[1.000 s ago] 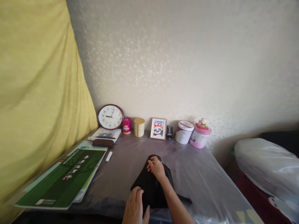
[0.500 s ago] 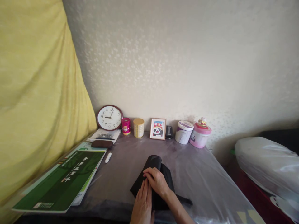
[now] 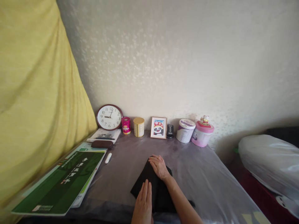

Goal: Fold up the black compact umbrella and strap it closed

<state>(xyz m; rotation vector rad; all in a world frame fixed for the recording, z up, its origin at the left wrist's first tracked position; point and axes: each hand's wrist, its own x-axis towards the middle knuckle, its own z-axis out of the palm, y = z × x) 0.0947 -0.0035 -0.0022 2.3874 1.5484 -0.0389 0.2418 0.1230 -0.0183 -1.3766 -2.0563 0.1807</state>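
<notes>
Far left: yellow curtain (image 3: 35, 93), hanging beside table (image 3: 121, 177). Next, green book (image 3: 60, 183), flat on other papers along left side. White stick (image 3: 108, 158) just right of book; brown case (image 3: 102, 144) just beyond, clock (image 3: 109, 117) propped against wall (image 3: 187, 62). Then pink tin (image 3: 126, 126) and yellow-lidded can (image 3: 139, 127), near wall.

Centre, near edge of table: black cloth (image 3: 157, 189), folded, lying flat. Left hand (image 3: 143, 199) palm down on left part, fingers straight and side by side. Right hand (image 3: 159, 166) palm down on far part, fingers slightly spread, forearm crossing over right part. Hands apart from each other, both laid flat, neither clamped on anything.

Handling, as a guess: light, soft, limp, not fragile. Possibly slick against itself and shiny tabletop, so prone to creep or unfold. Cannot tell if wrapped around anything. Hold down at fold with flat palm; to lift, pinch all layers at doubled edge, not loose left corner.

Behind: picture frame (image 3: 158, 127), then white tub (image 3: 185, 131). Black tip (image 3: 192, 203) poking out past forearm, maybe a strap; cannot tell if attached. Pink-lidded tub (image 3: 202, 137) near wall. Far right, off table: plastic-wrapped bundle (image 3: 268, 158).
</notes>
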